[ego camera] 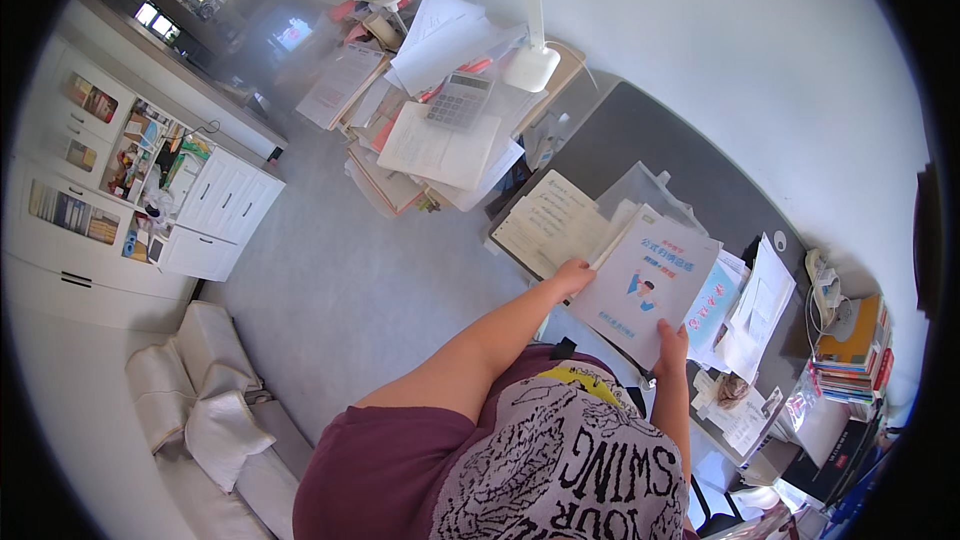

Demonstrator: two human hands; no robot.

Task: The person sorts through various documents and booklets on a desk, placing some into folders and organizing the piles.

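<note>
A pale booklet [660, 292] with a printed cover and a small cartoon figure is held slightly above a dark desk. My left hand [574, 279] grips its left edge, and my right hand [673, 346] pinches the lower right side with the thumb on the cover. Under and left of the booklet lies an open notebook [547, 221] with handwriting on its yellowish page. A clear plastic folder or case [656, 187] shows behind the booklet's top edge. Right of it lie a light-blue booklet [709, 307] and loose white papers [757, 307].
A second desk bears piled papers, a calculator [459, 100] and a white desk lamp [532, 67]. Stacked books [855, 352] and a power strip [821, 285] stand at the dark desk's [622, 127] right. White cabinets [225, 199] and a sofa [225, 420] are at left.
</note>
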